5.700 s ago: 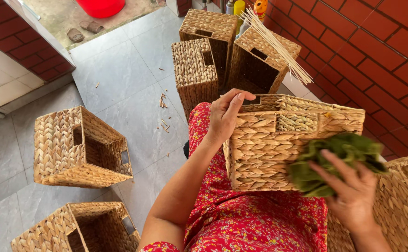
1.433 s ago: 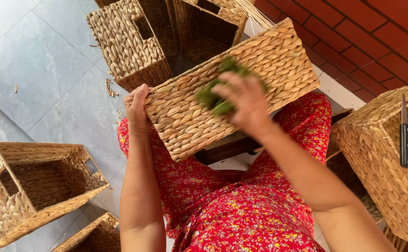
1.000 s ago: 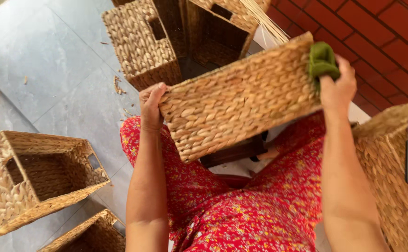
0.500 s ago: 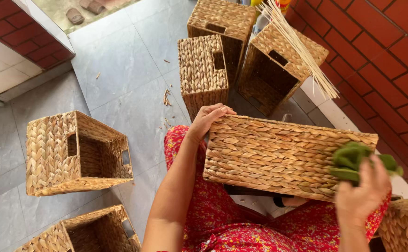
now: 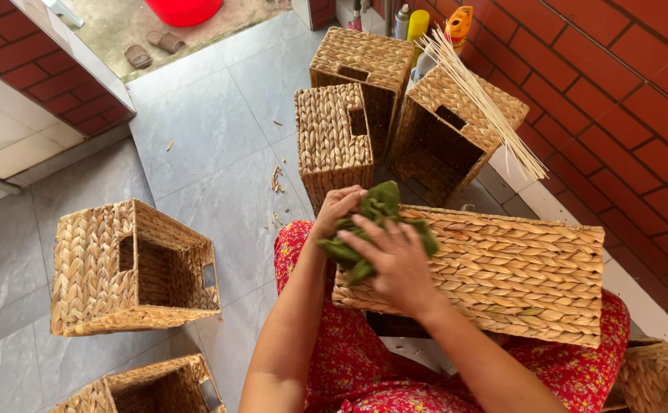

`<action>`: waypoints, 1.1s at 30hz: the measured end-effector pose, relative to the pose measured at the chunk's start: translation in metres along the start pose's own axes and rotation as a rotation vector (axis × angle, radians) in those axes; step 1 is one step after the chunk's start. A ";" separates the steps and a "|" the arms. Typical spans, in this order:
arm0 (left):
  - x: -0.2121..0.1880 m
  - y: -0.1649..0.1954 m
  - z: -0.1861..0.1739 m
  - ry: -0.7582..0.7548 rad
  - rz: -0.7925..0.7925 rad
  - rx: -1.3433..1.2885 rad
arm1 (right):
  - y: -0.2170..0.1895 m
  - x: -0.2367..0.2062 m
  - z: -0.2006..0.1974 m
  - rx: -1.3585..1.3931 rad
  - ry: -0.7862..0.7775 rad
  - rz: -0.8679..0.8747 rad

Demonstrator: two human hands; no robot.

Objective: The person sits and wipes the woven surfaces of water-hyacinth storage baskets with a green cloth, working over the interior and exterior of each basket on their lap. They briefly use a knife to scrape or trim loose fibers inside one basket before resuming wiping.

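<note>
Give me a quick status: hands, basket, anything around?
Both hands, left and right, on green cloth. Cloth against basket on lap. Other baskets on floor nearby.

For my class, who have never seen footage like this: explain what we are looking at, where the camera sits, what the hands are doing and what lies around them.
There is no machine here. A person wears one camera on the head, so the single picture looks straight down at their own arms and lap. A woven basket lies on its side across the lap, which is covered in red flowered cloth. The right hand presses a crumpled green cloth against the basket's left end, and the left hand grips that end beside the cloth. On the grey tiled floor stand more woven baskets: one to the left, three ahead near the brick wall. A bundle of thin pale sticks leans over one of them.
</note>
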State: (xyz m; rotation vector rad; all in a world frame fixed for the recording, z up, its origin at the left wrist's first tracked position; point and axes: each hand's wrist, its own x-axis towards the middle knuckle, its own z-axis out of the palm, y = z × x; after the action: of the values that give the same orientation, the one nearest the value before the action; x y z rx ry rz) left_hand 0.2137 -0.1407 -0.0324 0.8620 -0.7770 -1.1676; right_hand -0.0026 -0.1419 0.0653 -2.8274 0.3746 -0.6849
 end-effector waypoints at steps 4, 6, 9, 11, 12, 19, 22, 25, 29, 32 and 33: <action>-0.009 0.013 0.017 0.067 -0.019 0.047 | 0.069 -0.054 -0.031 -0.214 0.010 0.223; -0.009 0.019 0.024 0.060 -0.009 0.057 | 0.111 -0.090 -0.055 -0.393 0.000 0.336; -0.006 0.022 0.028 0.049 -0.021 0.039 | 0.151 -0.150 -0.091 -0.551 0.083 0.499; -0.005 0.020 0.029 0.035 -0.019 0.021 | 0.158 -0.175 -0.092 -0.568 0.193 0.506; -0.004 0.019 0.030 0.047 -0.011 0.042 | 0.157 -0.182 -0.091 -0.574 0.246 0.507; -0.004 0.016 0.026 0.089 -0.034 0.028 | 0.051 -0.110 -0.023 -0.237 0.140 0.322; -0.005 0.017 0.023 0.099 -0.044 0.010 | -0.014 -0.059 -0.004 -0.016 0.079 0.068; -0.008 0.016 0.022 0.106 -0.029 -0.012 | -0.036 -0.038 -0.005 0.160 -0.015 0.003; -0.008 0.014 0.022 0.143 -0.058 -0.020 | -0.003 -0.065 -0.018 0.029 -0.108 0.019; -0.006 0.013 0.024 0.131 -0.043 -0.008 | 0.046 -0.114 -0.039 -0.091 -0.110 0.120; -0.005 0.012 0.025 0.130 -0.038 -0.007 | 0.063 -0.135 -0.051 -0.131 -0.092 0.166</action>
State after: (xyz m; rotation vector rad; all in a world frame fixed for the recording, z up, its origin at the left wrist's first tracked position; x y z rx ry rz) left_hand 0.1963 -0.1378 -0.0108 0.9407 -0.6530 -1.1348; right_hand -0.1546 -0.1697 0.0367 -2.8933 0.6518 -0.5127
